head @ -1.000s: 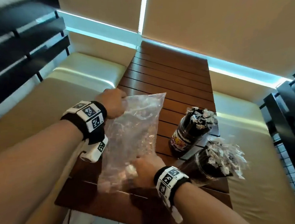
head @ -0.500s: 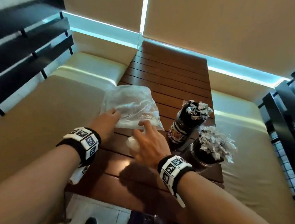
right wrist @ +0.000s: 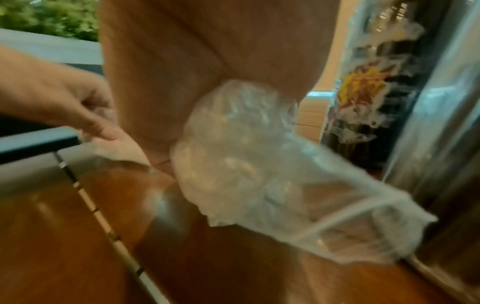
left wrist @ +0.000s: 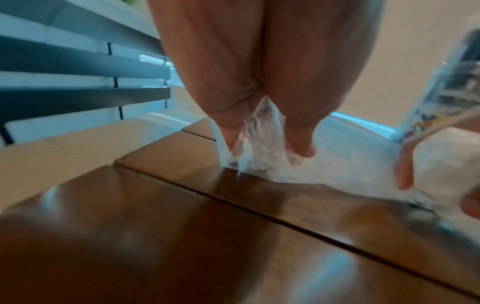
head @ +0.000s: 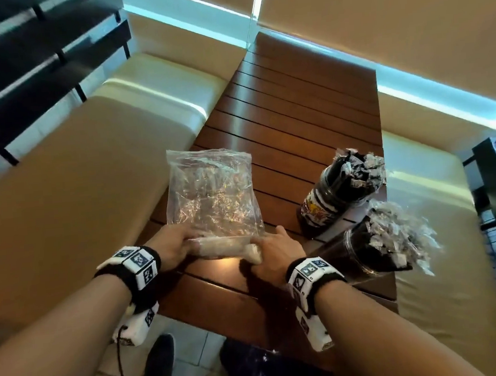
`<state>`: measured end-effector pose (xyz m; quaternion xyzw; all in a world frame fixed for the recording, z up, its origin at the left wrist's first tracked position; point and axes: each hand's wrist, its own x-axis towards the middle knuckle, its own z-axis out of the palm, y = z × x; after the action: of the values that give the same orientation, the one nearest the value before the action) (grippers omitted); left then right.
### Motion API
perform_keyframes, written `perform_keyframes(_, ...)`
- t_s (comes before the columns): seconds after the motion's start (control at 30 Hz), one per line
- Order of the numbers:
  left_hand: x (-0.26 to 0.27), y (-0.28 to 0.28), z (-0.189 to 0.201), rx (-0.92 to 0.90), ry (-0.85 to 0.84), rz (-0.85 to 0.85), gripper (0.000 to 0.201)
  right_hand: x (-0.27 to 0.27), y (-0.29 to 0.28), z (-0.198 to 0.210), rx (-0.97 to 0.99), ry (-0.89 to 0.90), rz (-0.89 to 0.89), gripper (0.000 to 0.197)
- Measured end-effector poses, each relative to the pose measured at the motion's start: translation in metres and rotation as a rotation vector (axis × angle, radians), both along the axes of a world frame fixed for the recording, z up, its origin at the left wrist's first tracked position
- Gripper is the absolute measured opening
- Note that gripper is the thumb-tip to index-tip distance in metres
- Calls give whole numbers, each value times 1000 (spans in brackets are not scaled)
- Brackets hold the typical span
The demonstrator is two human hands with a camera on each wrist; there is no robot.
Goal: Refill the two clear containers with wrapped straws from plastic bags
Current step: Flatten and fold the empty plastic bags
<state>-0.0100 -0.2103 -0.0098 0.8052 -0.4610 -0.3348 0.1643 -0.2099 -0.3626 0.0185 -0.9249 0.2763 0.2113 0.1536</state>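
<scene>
A: We see first the room: tan roller blinds (head: 376, 23) fill the far wall, with a strip of blue-white light below them, and dark horizontal slats (head: 23, 57) stand at the left.

B: Two padded tan benches (head: 77, 177) flank one slatted wooden table (head: 294, 119), which runs from the blinds toward us. Its far half is bare wood; its near edge lies just below our wrists, with floor tile beyond.

A: We count two clear containers at the table's right edge. The far container (head: 331, 202) bears a printed label; the near container (head: 362, 256) sits just beside it, close to the table's right edge. Both hold dark wrapped straws (head: 361, 170) whose crumpled wrapper ends stick out of the tops.

B: We count one clear plastic bag (head: 212, 196), lying flat on the table left of the containers, its near end rolled into a tube.

A: The left hand (head: 171, 248) grips the roll's left end; the wrist view shows plastic pinched between its fingers (left wrist: 298, 142).

B: The right hand (head: 272, 251) grasps the right end, with bunched plastic (right wrist: 246, 154) against its palm. The bag's contents cannot be told.
</scene>
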Motion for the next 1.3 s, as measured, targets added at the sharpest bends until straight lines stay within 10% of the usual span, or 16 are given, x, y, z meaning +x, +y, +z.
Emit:
perform_keyframes(0.3, 7, -2, -6, 109, -396, 54, 21, 33, -22, 0, 198, 31, -287, 52)
perform_keyframes(0.43, 3, 8, -10, -36, -579, -314, 56, 35, -15, -12, 61, 59, -238, 46)
perform_keyframes(0.6, 0, 10, 2, 105, -677, -618, 51, 41, -8, -17, -72, 49, -139, 46)
perform_keyframes(0.73, -7, -1, 3, 113, -696, -490, 22, 42, -6, -6, -123, -14, -11, 52)
perform_keyframes(0.9, 14, -14, -2, 79, -363, 60, 30, 40, -5, 18, 9, -160, 243, 53)
perform_keyframes(1.03, 34, -16, -13, 150, -230, 79, 14, 40, -9, 17, -90, 0, 404, 53)
perform_keyframes(1.3, 28, -5, -18, -58, -547, -12, 28, 60, -15, -12, 246, 6, -194, 45)
